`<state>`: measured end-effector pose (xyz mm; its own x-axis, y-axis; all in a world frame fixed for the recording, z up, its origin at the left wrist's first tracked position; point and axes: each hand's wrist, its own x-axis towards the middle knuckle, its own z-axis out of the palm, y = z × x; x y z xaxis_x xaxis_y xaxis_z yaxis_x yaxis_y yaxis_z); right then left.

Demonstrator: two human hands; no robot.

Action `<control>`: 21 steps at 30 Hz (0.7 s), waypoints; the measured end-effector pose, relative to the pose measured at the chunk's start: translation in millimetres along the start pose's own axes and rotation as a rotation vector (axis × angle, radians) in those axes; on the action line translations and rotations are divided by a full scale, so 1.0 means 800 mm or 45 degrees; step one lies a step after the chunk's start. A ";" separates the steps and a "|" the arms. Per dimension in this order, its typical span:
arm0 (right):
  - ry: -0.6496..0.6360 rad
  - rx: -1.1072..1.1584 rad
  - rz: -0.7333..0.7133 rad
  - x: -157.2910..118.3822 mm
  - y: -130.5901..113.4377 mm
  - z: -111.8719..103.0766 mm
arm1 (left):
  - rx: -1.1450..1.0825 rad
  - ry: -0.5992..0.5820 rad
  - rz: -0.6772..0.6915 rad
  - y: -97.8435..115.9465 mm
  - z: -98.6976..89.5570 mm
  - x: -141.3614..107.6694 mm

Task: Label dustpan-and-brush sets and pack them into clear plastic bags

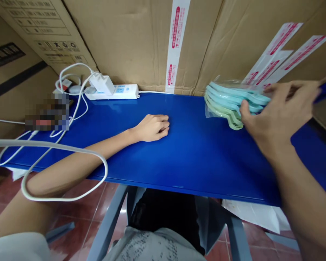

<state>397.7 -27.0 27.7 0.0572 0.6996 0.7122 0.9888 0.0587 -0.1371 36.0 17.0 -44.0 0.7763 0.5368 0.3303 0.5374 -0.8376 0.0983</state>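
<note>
A stack of plastic hangers [233,99], light blue with pale green below, lies in a clear plastic bag against the cardboard at the back right. My right hand [281,112] is at the right end of this stack, its thumb against the near side and its fingers reaching over the far side. The ends of some fingers are hidden. On the blue tabletop [179,159], near its middle, rests my left hand [153,127], its fingers curled in and nothing visible in them.
At the back left stands a white power strip [125,91] with a plugged-in white adapter [104,83]. White cables [103,159] loop over the left side and across my left forearm. Cardboard walls [136,43] close off the back. A blurred-out item [47,114] lies at the left.
</note>
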 end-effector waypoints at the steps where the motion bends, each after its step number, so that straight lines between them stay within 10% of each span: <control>1: -0.011 -0.082 0.095 0.002 -0.001 0.003 | 0.001 0.004 0.007 0.000 0.000 0.000; 11: 0.007 0.102 0.070 -0.001 0.010 0.030 | -0.016 0.010 0.014 0.001 0.000 0.000; 21: 0.375 0.264 -0.153 0.019 0.035 0.011 | -0.031 0.012 0.016 0.002 0.002 0.002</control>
<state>424.8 -8.4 28.7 0.0095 0.4457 0.8951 0.9437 0.2920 -0.1554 38.7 16.5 -44.8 0.7798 0.5256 0.3401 0.5194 -0.8465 0.1171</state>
